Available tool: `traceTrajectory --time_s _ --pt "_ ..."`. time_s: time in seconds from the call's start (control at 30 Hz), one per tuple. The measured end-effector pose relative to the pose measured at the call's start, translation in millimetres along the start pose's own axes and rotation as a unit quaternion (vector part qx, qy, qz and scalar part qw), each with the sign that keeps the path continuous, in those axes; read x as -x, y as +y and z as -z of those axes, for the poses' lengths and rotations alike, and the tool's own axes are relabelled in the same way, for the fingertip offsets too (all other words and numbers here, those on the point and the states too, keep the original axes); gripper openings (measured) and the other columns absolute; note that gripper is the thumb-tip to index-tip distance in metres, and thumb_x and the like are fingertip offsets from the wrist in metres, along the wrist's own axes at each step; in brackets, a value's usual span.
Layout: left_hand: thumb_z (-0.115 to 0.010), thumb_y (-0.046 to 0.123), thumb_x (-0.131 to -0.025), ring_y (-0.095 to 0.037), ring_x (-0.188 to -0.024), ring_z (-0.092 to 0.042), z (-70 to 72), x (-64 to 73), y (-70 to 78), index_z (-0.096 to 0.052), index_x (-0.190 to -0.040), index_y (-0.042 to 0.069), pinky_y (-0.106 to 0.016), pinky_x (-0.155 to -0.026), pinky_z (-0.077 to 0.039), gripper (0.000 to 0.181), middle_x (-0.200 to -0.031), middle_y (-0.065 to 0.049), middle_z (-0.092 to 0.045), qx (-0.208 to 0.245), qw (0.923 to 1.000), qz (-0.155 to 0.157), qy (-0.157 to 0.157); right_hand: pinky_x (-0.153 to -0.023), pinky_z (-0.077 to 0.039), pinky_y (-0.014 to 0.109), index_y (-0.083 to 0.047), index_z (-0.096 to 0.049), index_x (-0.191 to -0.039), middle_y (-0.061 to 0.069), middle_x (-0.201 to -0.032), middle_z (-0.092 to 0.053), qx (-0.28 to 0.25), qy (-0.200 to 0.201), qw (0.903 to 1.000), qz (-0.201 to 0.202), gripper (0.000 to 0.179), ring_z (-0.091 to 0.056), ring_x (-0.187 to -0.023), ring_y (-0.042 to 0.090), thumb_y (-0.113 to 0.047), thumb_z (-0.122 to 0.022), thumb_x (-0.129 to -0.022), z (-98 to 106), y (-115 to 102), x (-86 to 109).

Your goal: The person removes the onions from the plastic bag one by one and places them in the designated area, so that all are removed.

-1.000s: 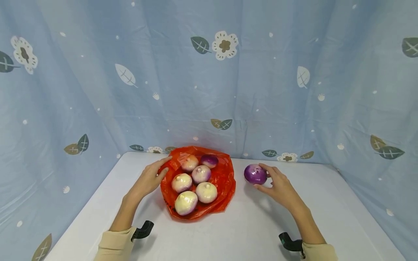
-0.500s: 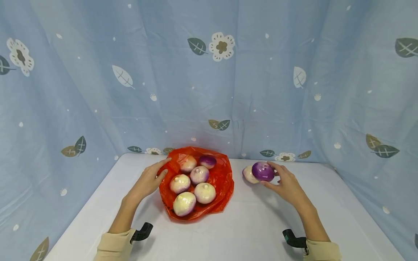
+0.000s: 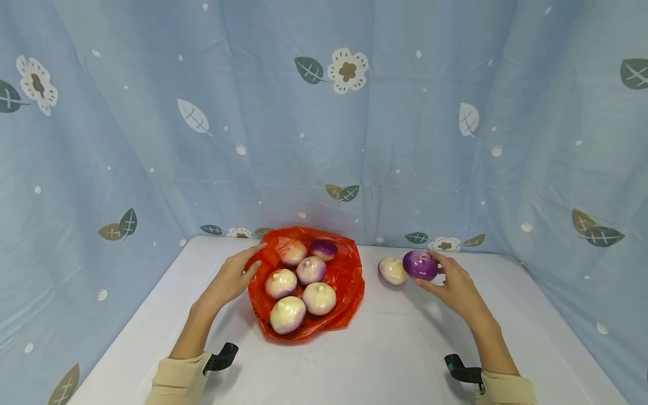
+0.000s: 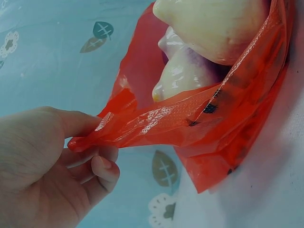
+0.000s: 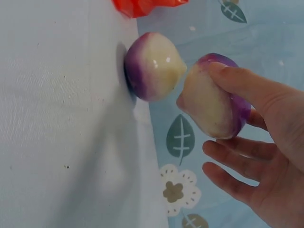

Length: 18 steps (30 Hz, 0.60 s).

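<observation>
My right hand (image 3: 453, 287) holds a purple-and-white onion (image 3: 420, 265) between thumb and fingers. In the right wrist view this onion (image 5: 211, 97) is off the table, its pale pointed end facing a second onion (image 5: 154, 66). That second onion (image 3: 392, 271) rests on the table just left of the held one. My left hand (image 3: 232, 278) pinches the rim of a red plastic bag (image 3: 351, 287), as the left wrist view shows at the bag's gathered edge (image 4: 102, 128). Several glossy onions (image 3: 319, 298) lie in the spread bag.
A white table (image 3: 385, 360) lies under everything. Behind it and at both sides hangs a blue curtain (image 3: 283, 146) with leaf and flower prints. Black wrist mounts (image 3: 221, 357) stick out from both sleeves.
My right hand has moved to the right with the purple-and-white onion, and the second onion on the table has come into sight. The left hand and bag stay put.
</observation>
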<state>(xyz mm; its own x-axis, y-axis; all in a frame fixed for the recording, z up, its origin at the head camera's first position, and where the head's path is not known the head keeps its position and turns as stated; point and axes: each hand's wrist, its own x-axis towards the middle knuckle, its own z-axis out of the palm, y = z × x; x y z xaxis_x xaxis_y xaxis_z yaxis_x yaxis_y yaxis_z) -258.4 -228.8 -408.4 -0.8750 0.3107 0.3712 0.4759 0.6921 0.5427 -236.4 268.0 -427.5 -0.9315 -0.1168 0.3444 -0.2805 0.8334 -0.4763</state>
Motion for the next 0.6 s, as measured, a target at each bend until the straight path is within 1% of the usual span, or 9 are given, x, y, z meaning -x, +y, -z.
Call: traceTrajectory --time_s 0.13,0.27,0.6 --pt "-0.055 0.004 -0.097 -0.038 -0.128 -0.055 -0.1 -0.2 -0.9 -0.05 -0.141 0.002 -0.054 -0.104 -0.046 0.044 -0.141 -0.019 -0.056 0.001 1.0 0.0 0.0 -0.083 -0.056 0.059 -0.004 -0.043 -0.144 0.03 -0.128 -0.055 0.005 -0.002 0.9998 -0.017 0.078 -0.061 -0.108 0.044 -0.029 -0.081 -0.081 1.2 6.1 1.1" --pt "-0.055 0.004 -0.097 -0.038 -0.128 -0.055 -0.3 -0.3 -1.9 -0.05 -0.141 0.003 -0.054 -0.103 -0.047 0.044 -0.141 -0.019 -0.056 0.004 1.0 0.002 0.0 -0.085 -0.055 0.06 -0.003 -0.042 -0.144 0.031 -0.129 -0.054 0.019 -0.013 0.9991 -0.035 0.079 -0.06 -0.108 0.045 -0.032 -0.08 -0.081 -0.3 11.1 0.2" --pt "-0.055 0.004 -0.097 -0.037 -0.127 -0.056 0.2 0.0 -1.2 -0.049 -0.142 0.003 -0.053 -0.101 -0.049 0.045 -0.142 -0.018 -0.055 0.007 1.0 0.006 -0.002 -0.087 -0.049 0.067 -0.002 -0.042 -0.144 0.032 -0.128 -0.054 0.038 -0.034 0.997 -0.058 0.078 -0.061 -0.107 0.044 -0.033 -0.079 -0.082 -6.8 19.6 -1.1"
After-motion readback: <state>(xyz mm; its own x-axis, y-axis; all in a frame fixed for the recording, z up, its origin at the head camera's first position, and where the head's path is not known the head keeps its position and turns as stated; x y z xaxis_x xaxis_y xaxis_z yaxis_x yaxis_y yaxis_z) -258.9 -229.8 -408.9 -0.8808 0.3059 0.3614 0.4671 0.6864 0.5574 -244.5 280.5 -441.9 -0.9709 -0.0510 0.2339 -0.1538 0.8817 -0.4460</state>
